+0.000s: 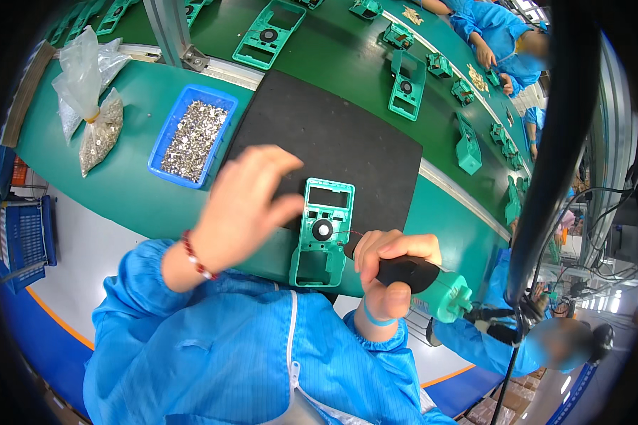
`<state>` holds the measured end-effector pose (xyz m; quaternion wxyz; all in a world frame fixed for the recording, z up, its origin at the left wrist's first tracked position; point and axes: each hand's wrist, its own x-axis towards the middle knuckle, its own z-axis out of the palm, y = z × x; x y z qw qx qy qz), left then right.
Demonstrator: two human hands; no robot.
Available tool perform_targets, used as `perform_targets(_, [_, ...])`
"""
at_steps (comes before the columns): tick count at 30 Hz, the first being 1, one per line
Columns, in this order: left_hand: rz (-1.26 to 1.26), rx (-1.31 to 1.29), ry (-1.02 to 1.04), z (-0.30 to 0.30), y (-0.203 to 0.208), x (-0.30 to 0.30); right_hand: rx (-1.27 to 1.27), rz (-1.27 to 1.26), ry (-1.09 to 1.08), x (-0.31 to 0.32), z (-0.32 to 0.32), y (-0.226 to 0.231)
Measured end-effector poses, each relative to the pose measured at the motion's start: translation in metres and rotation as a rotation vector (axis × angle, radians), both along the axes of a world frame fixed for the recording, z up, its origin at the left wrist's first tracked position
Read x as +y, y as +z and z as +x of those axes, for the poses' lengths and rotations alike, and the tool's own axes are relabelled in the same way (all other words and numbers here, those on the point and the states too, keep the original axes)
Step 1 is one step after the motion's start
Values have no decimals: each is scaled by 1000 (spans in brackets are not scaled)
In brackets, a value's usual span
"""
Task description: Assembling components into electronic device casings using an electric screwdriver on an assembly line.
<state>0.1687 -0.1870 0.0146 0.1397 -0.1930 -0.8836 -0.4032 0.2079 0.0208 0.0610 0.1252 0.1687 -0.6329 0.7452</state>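
My right hand (393, 258) is wrapped round an electric screwdriver (439, 292) with a black grip and a green rear end. Its front end points left toward a green plastic housing (298, 251), which lies near the table's front edge, partly over a black mat (326, 127). Inside the housing sits a round black speaker (322, 229) with a pale centre, and a thin red wire runs from it toward my right hand. To the left of the housing hovers my left hand (244, 202), thumb and fingers apart, with nothing visible in it.
Left of the mat stands a blue tray (159, 150) full of small metal screws. Beyond it lie clear plastic bags (101, 134) of small parts. A green conveyor (347, 57) carries several housings. Co-workers (500, 42) are at the far right, and a dark post (556, 149) rises nearer.
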Motion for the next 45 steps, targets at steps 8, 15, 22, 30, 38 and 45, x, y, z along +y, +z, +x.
perform_targets(8, [-613,58,324,-32,-8,-111,-61,-7,-5,5,-1,-27])
perform_targets(15, [-671,-87,198,-35,-22,-115,-59,-9,-29,3,-4,-34])
perform_targets(22, [-526,-7,315,-37,-23,-103,-98,13,-20,2,-7,-33])
perform_targets(30, [-252,-10,352,-38,-10,-78,-32,-106,134,7,-17,-45])
perform_targets(38, [-78,18,86,-9,-4,-36,-111,-54,15,2,-20,-44])
perform_targets(45, [-151,144,-415,31,-20,30,-103,76,33,6,-18,-42])
